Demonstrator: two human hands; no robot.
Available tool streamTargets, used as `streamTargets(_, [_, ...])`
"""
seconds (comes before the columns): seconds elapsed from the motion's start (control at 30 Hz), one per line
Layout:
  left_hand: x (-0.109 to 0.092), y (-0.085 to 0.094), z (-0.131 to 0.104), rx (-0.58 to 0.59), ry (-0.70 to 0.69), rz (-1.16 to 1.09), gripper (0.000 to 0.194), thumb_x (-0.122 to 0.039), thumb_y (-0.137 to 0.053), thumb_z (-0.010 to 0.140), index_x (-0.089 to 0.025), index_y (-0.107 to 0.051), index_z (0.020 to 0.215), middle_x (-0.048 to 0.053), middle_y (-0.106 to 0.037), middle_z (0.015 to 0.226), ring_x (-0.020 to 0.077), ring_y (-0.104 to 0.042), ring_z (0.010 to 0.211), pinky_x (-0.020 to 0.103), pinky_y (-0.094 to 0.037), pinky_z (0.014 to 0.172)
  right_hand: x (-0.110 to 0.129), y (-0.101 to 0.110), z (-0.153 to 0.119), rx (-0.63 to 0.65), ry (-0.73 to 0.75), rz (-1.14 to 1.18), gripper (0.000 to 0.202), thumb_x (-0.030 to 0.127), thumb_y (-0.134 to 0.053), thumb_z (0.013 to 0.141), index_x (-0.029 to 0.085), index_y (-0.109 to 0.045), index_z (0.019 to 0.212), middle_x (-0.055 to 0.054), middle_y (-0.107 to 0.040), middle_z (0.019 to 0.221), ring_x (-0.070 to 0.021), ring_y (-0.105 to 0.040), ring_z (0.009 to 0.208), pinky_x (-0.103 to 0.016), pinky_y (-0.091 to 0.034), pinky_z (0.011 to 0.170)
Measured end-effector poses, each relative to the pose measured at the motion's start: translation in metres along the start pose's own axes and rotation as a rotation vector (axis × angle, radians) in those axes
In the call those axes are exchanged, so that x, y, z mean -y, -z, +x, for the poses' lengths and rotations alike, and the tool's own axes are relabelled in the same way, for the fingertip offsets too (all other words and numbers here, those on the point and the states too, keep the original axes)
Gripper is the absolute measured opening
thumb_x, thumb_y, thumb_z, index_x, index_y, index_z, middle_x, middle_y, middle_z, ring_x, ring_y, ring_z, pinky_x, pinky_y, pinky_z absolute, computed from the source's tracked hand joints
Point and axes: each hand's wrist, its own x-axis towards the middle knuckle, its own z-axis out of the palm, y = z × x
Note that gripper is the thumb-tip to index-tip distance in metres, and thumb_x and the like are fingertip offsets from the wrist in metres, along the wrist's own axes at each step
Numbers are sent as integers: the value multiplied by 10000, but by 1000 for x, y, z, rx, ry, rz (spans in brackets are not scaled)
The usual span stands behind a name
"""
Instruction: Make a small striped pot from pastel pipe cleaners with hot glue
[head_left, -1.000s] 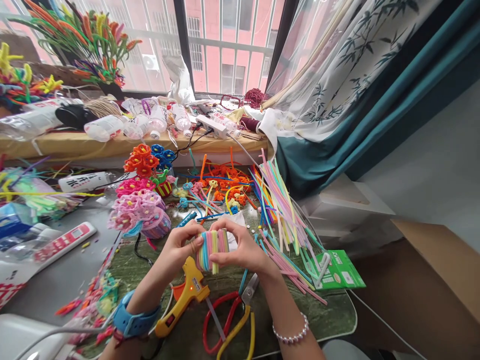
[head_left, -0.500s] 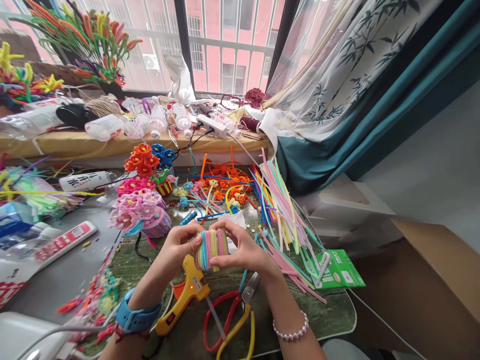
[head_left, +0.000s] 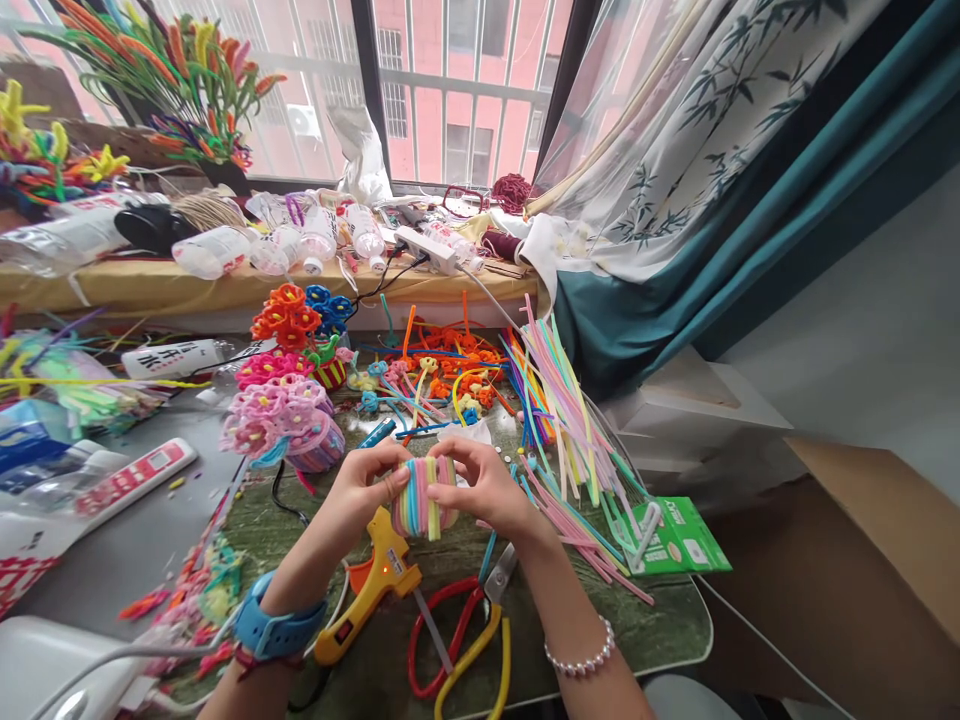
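Note:
Between my two hands is a small cylinder of pastel pipe cleaners (head_left: 420, 500), striped pink, blue and yellow, held above the table. My left hand (head_left: 373, 487) pinches its left side, thumb in front and fingers over the top. My right hand (head_left: 484, 488) grips the right side, thumb and fingertips on the strips. Just below lies a yellow hot glue gun (head_left: 367, 590) with a small lit light. Scissors (head_left: 469, 625) with red and yellow handles lie beside it, blades pointing up to the right, partly under my right wrist.
Pipe-cleaner flower pots (head_left: 281, 415) stand at the left. Loose pipe cleaners (head_left: 559, 410) and a green packet (head_left: 679, 537) lie at the right. Orange pieces (head_left: 469, 360) are heaped behind my hands. Plastic bottles (head_left: 214, 250) and a power strip (head_left: 426, 250) line the sill.
My right fingers have shifted on the cylinder, the thumb moving up, and a yellow strip now sticks out at its front. The glue gun and scissors stay where they were.

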Motion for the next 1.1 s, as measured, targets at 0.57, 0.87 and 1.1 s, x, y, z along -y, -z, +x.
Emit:
streamTargets(0.57, [-2, 1, 2, -4, 21, -24, 292, -427, -706, 706, -136, -680, 697, -4, -545, 653, 126, -460, 611, 218, -332, 527, -3, 5, -1, 78, -8, 4, 462, 281, -849, 584, 233, -651, 999, 12, -639, 967, -179, -610, 923, -313, -464, 885])
streamTargets(0.87, [-2, 0, 4, -14, 20, -47, 289, -416, -709, 688, -136, -654, 641, -23, -506, 607, 104, -413, 571, 211, -293, 505, -6, 8, 0, 110, 28, -23, 483, 270, -848, 602, 231, -621, 1027, 2, -617, 1007, -188, -598, 966, -331, -445, 929])
streamTargets(1.1, [-1, 2, 5, 36, 20, -59, 292, -405, -698, 699, -133, -624, 621, -28, -497, 595, 98, -409, 564, 207, -293, 513, -5, 6, 2, 114, 31, 1, 374, 348, -808, 694, 217, -648, 1006, -8, -634, 986, -178, -593, 957, -313, -440, 906])
